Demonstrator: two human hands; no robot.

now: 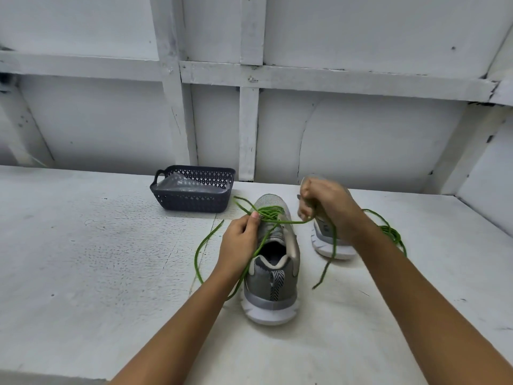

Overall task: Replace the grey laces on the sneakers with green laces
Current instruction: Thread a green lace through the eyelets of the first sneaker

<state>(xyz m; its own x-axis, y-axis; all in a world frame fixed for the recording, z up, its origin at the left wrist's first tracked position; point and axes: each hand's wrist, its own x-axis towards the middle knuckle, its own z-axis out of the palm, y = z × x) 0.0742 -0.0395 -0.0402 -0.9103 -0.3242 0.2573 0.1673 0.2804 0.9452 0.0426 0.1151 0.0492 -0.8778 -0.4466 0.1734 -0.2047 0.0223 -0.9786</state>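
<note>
Green lace (273, 215) runs taut between left hand (240, 243) and right hand (323, 207).

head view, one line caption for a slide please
Left hand and right hand hold a green lace threaded on the near grey sneaker; second sneaker and dark basket behind.

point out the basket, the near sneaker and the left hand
basket (191, 202): head view, on its front wall
near sneaker (259, 282): head view, on the grey heel
left hand (239, 243): head view, on the back of the hand
</note>
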